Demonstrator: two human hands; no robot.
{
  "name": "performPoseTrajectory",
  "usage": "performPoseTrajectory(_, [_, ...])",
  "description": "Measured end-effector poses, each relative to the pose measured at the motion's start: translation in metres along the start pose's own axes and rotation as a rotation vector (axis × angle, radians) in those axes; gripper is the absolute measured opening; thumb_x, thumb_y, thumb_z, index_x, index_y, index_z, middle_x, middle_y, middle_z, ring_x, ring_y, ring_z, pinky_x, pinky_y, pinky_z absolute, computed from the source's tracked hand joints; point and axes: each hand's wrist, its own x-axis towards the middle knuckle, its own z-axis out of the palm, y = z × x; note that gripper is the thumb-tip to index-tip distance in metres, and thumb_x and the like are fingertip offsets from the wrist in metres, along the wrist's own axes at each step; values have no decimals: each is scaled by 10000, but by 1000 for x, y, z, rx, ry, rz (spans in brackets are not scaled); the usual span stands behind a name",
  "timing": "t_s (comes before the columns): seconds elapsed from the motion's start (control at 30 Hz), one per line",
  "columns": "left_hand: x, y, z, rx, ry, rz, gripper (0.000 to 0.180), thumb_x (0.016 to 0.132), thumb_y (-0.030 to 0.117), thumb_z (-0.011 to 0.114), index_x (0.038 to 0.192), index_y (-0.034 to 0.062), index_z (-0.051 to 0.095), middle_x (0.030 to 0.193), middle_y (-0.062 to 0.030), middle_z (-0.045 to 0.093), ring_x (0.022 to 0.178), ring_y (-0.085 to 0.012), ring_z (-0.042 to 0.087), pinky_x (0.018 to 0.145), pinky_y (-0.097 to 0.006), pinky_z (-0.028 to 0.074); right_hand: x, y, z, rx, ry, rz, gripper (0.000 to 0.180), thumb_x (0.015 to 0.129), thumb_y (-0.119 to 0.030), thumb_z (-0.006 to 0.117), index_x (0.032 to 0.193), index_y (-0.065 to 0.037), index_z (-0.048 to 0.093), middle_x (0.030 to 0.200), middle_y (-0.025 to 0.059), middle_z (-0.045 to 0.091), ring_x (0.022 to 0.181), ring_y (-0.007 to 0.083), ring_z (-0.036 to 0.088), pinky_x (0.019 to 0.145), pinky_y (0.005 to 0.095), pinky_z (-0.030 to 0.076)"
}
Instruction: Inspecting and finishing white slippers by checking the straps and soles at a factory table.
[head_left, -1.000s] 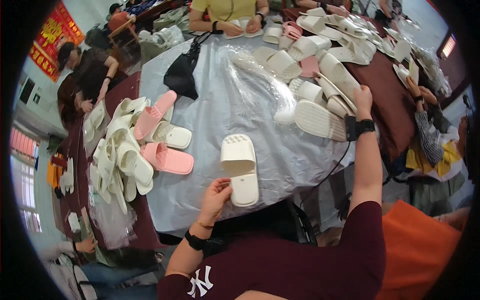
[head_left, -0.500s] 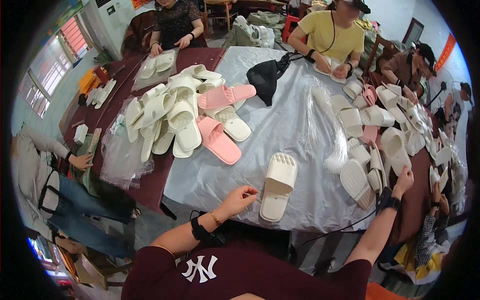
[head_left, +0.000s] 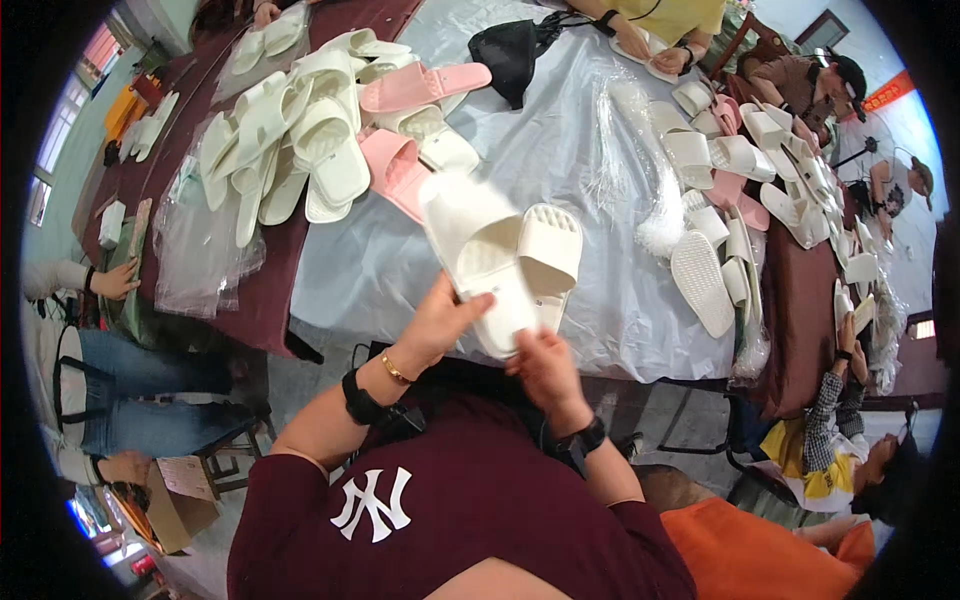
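Observation:
A white slipper (head_left: 512, 308) is held up over the near edge of the table, its blurred toe end pointing away to the left. My left hand (head_left: 445, 318) grips its left side, with the thumb on the insole. At the heel, my right hand (head_left: 548, 368) pinches the sole's edge. Partly hidden behind it, another white slipper (head_left: 556, 240) lies on the grey-white table cover (head_left: 640, 335). Left of centre is a pile of white slippers (head_left: 330, 140), with a pink slipper (head_left: 393, 165) at its near side, partly covered by the held one.
Clear plastic bags (head_left: 205, 265) lie left of the pile. White string bundles (head_left: 655, 215) and a black cloth bag (head_left: 505, 60) lie across the cover. More slippers (head_left: 700, 280) crowd the right side. Several people work around the table; one in orange (head_left: 760, 550) is close behind my right arm.
My right hand has brought a white slipper from the right-hand heap to the middle. My left hand has closed on its side. The view has tilted down.

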Motion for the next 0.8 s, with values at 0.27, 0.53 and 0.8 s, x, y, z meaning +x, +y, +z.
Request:
performPoseTrajectory(0.27, [-6, -38, -76, 363, 34, -36, 525, 794, -24, 591, 1284, -23, 405, 1146, -112, 569, 1035, -174, 563, 892, -310, 464, 26, -26, -36, -1160, 389, -470, 447, 811, -241, 698, 1146, -7, 518, 877, 148, 621, 695, 256, 606, 620, 369, 492])
performPoseTrajectory(0.53, [16, -37, -57, 447, -99, -93, 648, 757, 32, 671, 1337, -13, 385, 1201, -146, 560, 1065, -215, 573, 893, -322, 462, 78, -39, -47, -1359, 468, -465, 381, 805, -132, 512, 1184, -93, 500, 994, 221, 620, 910, 434, 587, 787, 524, 465])
performPoseTrajectory(0.8, [15, -28, -48, 1165, 88, 267, 670, 713, 132, 744, 1297, -9, 446, 1107, -157, 533, 908, -300, 563, 806, -363, 473, 56, -57, -82, -1120, 397, -541, 389, 814, -129, 565, 1183, -8, 541, 840, 153, 658, 719, 256, 650, 648, 370, 506])
